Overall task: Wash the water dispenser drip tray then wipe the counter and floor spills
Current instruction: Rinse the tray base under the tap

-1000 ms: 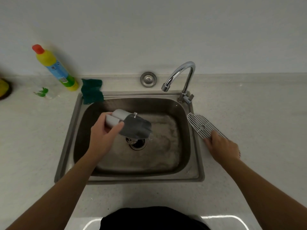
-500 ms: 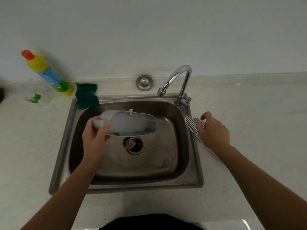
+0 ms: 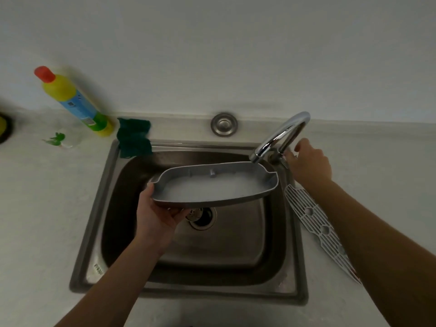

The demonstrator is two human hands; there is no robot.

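Note:
My left hand (image 3: 158, 212) grips the left end of the grey drip tray (image 3: 212, 188) and holds it level over the steel sink (image 3: 94, 244), open side up, its right end under the spout of the chrome tap (image 3: 283, 135). My right hand (image 3: 309, 162) is at the tap's base with its fingers curled round the tap handle, which is mostly hidden behind the hand. The white drip tray grille (image 3: 316, 228) lies on the counter along the sink's right rim, partly under my right forearm.
A yellow detergent bottle (image 3: 75, 102) with a red cap stands at the back left beside a green scouring cloth (image 3: 134, 138) draped over the sink's corner. A small green-printed wrapper (image 3: 57, 139) lies on the counter. The drain (image 3: 203, 217) sits below the tray.
My right hand left the grille and moved up to the tap handle. My left hand turned the tray from tilted to level and shifted it right under the spout.

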